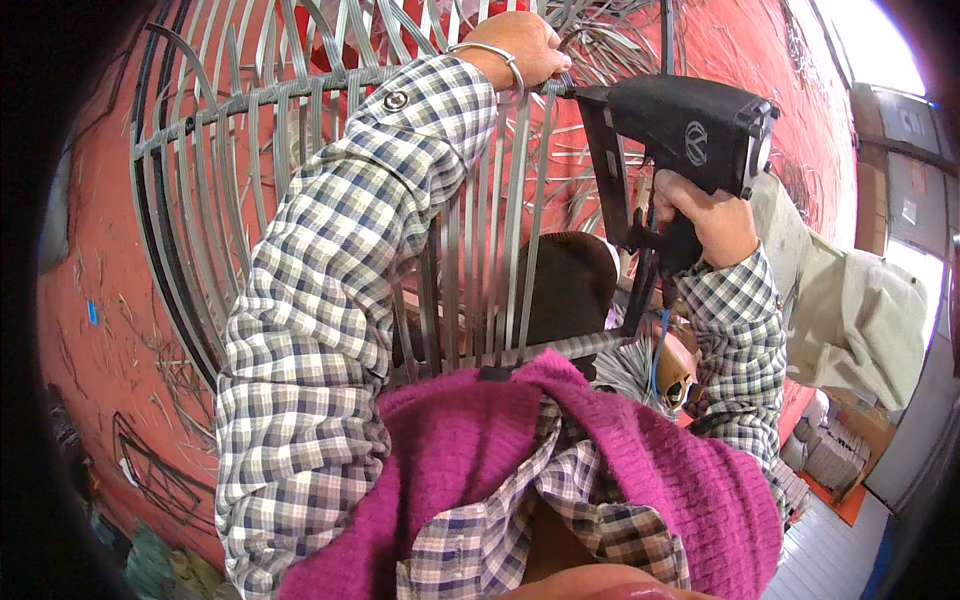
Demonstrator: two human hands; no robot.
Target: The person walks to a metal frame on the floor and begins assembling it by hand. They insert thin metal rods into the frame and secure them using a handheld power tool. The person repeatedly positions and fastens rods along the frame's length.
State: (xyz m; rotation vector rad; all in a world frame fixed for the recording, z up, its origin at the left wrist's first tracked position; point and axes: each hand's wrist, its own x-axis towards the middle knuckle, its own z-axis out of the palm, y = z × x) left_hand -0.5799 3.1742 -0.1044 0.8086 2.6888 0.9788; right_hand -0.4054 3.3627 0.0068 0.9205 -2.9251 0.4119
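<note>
My right hand (708, 215) is wrapped round the handle of a black nail or staple gun (675, 130), with the forefinger by its trigger. The gun's nose points left and meets the frame's cross bar beside my left fingers. My left hand (520, 48), with a bangle at the wrist, is closed over that bar and appears to grip a flat grey strip; its fingertips are partly hidden. Several long grey strips (515, 240) run side by side across the dark metal frame (150, 215), wrapped round its bars. The frame's near bar lies close against my body.
Loose strip offcuts (610, 50) are scattered over the red floor (95, 240). A pale cloth (860, 310) hangs at the right. A blue air hose (658, 355) runs below the gun. Stacked grey bundles (830, 455) stand at the lower right. A small blue piece (92, 312) lies at the left.
</note>
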